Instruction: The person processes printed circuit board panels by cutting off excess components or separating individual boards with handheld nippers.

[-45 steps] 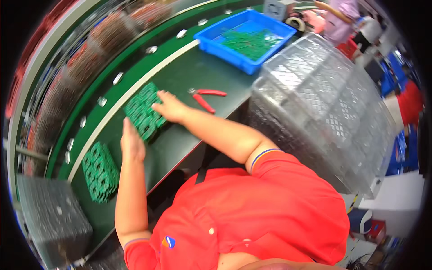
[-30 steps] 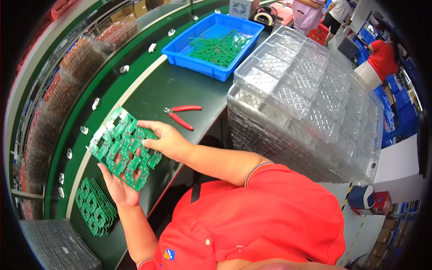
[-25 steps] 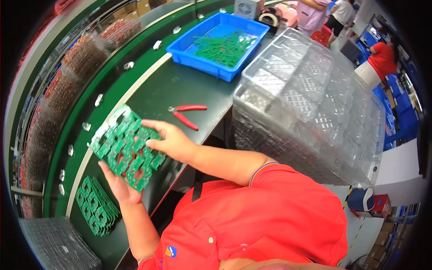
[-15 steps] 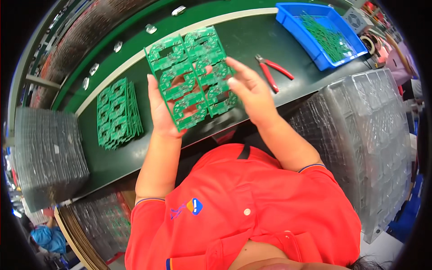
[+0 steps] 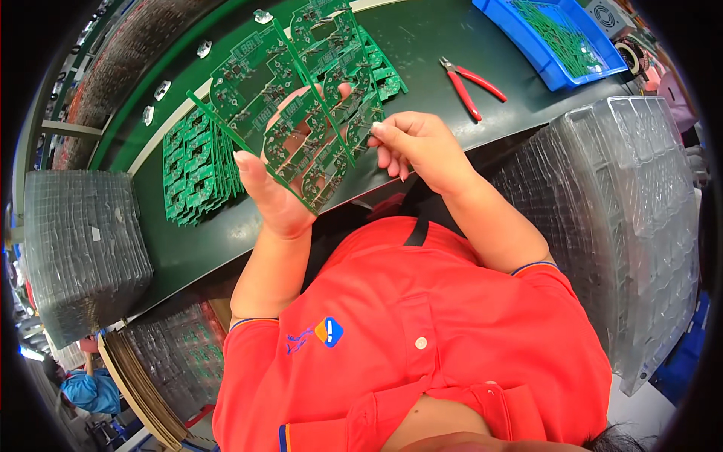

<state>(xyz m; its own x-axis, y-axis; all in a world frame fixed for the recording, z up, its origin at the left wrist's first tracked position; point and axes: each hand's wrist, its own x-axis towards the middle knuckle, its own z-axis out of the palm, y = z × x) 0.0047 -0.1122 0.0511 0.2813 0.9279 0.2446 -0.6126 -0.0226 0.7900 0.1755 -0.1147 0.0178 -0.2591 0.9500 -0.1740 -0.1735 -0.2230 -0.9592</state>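
My left hand holds a green circuit board panel from below, its thumb at the left edge and fingers showing through the cut-outs. The panel is tilted up above the bench, with long rails along and between its rows. At its lower right edge, the thumb and fingertips of my right hand are closed in a pinch. Partly hidden behind the panel, more green boards lie on the bench. A stack of similar boards stands to the left. Red-handled cutters lie beyond my right hand.
A blue bin of thin green strips stands at the far right. Stacks of clear plastic trays rise at the left and right. A cardboard box is at lower left, near a person in blue.
The panel has risen and tilted on my left hand, and boards now show on the bench behind it. My right hand went from spread fingers to a pinch at the lower right edge.
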